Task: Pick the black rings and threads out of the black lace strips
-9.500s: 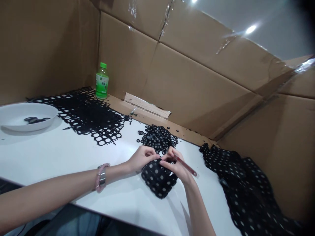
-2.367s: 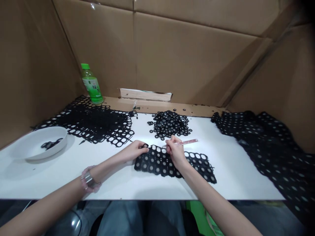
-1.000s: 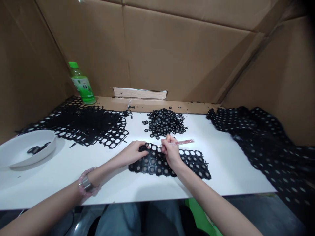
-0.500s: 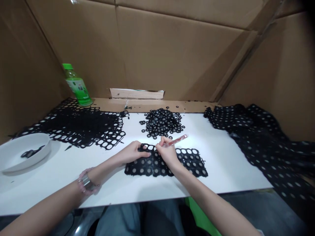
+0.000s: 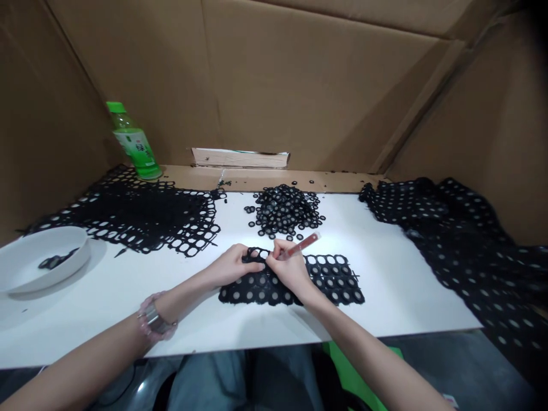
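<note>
A black sheet with rows of round holes (image 5: 334, 283) lies flat near the table's front edge. Grey-centred rings fill its lower rows, while holes along its top row show open. My left hand (image 5: 235, 265) pinches the sheet's upper left edge between thumb and fingers. Close beside it, my right hand (image 5: 291, 268) grips a slim tool with a reddish see-through handle (image 5: 305, 244), like a pen. Its tip is hidden by my fingers at the top row. Behind my hands is a heap of small black rings (image 5: 285, 211).
Stacked black mesh sheets (image 5: 145, 214) lie at left, with a green drink bottle (image 5: 139, 149) behind them. A white bowl (image 5: 51, 274) holds a few black pieces. A long black dotted sheet (image 5: 462, 257) drapes over the table's right side. Cardboard walls (image 5: 274, 74) enclose the table.
My right hand has shifted slightly left along the sheet's top row, and the tool with it. My left hand keeps its pinch on the edge. The whole view has shifted slightly.
</note>
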A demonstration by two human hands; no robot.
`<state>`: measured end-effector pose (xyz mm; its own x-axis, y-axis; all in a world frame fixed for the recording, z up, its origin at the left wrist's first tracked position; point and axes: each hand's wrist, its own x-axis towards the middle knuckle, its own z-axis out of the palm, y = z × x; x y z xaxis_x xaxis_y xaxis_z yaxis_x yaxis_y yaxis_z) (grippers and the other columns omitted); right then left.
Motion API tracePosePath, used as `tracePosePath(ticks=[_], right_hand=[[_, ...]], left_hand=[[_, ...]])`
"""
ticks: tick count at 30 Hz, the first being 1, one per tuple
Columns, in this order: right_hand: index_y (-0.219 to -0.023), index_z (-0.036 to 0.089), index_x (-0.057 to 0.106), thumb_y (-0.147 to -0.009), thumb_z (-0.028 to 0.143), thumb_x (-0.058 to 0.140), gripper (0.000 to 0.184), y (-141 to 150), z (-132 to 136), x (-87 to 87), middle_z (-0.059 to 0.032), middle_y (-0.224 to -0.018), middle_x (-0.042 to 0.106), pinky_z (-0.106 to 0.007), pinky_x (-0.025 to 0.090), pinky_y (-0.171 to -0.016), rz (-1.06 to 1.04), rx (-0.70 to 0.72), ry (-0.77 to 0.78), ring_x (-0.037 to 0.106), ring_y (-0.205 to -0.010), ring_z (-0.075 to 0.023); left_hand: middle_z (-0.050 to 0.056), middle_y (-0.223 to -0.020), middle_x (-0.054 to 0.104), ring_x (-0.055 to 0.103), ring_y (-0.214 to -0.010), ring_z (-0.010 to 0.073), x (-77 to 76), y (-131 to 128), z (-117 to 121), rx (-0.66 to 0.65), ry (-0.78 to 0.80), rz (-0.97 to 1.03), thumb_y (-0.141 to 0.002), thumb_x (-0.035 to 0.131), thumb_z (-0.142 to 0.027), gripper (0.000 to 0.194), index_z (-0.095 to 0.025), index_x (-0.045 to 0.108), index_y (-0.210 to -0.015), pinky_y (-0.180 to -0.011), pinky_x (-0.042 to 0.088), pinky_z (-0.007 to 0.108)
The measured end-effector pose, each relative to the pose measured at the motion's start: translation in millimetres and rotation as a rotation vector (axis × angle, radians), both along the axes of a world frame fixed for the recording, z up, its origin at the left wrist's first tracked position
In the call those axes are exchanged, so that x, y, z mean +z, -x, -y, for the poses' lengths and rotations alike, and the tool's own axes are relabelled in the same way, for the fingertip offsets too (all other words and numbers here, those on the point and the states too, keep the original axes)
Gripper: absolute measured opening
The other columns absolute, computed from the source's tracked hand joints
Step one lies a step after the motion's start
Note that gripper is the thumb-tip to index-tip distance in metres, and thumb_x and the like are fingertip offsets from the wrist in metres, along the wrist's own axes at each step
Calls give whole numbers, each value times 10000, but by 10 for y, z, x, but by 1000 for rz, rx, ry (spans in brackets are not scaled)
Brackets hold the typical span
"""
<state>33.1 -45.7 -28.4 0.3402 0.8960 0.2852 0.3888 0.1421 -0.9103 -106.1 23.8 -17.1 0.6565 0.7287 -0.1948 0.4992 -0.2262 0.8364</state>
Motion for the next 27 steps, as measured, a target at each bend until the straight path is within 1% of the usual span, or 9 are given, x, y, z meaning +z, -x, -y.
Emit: tracePosePath(ticks=[3, 5, 8, 9, 11, 14, 18, 22, 27], right_hand=[[-449, 204, 310, -557, 81, 468, 228, -17, -3, -1, 66, -437, 331, -226, 238, -445, -59, 23, 6, 322, -446, -89], [-466, 206, 318, -559, 100, 493, 225, -81, -5, -3, 76, -426, 338, -216, 219, -418, -262, 22, 18, 329, -413, -79], [-514, 211, 292, -580, 146, 535, 260, -196, 0, -2, 101, -405, 329, -195, 169, -378, -692, -43, -3, 290, -347, -52], [-522, 210, 282, -582, 154, 550, 280, -222, 3, -2, 109, -400, 322, -189, 151, -371, -786, -69, -22, 268, -334, -42], [-523, 205, 280, -578, 152, 580, 310, -243, 8, -6, 113, -399, 329, -180, 139, -368, -849, -95, -56, 260, -329, -30], [-528, 202, 288, -591, 149, 590, 314, -225, 13, -35, 109, -413, 349, -178, 158, -373, -810, -83, -91, 301, -336, -33], [-537, 209, 298, -631, 148, 552, 278, -211, 30, -92, 104, -422, 340, -199, 211, -394, -619, -72, -116, 331, -351, -52], [-521, 210, 311, -614, 108, 508, 241, -224, 65, -99, 87, -446, 352, -221, 251, -430, -341, -99, -68, 355, -405, -76], [-478, 207, 310, -568, 92, 491, 232, -227, 80, -50, 72, -459, 341, -229, 250, -458, -158, -98, -13, 339, -462, -94]], left_hand=[[-67, -556, 324, 317, -530, 103, 19, 17, 9, 0, 26, 18, -610, 615, -442, 324, -158, 488, -699, -488, 231, 213], [-62, -572, 367, 359, -555, 112, 41, 33, -5, -33, 56, 27, -625, 613, -441, 322, -158, 499, -728, -507, 261, 211], [-42, -613, 460, 436, -611, 137, 65, 34, -53, -75, 74, 12, -665, 584, -419, 282, -154, 522, -741, -555, 314, 221], [-31, -644, 501, 466, -645, 149, 70, 24, -73, -101, 69, 15, -673, 575, -395, 258, -152, 539, -750, -585, 335, 229], [-11, -725, 568, 507, -722, 174, 81, -16, -109, -158, 60, 22, -666, 568, -335, 224, -150, 571, -793, -651, 364, 244], [-14, -731, 587, 517, -735, 179, 111, -102, -134, -214, 52, 3, -636, 546, -266, 198, -150, 582, -793, -662, 373, 244], [-26, -643, 557, 496, -658, 164, 139, -185, -109, -236, 19, -43, -642, 558, -361, 218, -148, 559, -688, -599, 356, 233], [-11, -682, 575, 507, -692, 180, 96, -185, -66, -178, -49, -40, -621, 606, -427, 296, -144, 560, -694, -590, 355, 232], [-18, -642, 552, 501, -667, 169, 34, -168, -38, -160, 14, 34, -650, 586, -397, 256, -144, 553, -676, -593, 354, 231]])
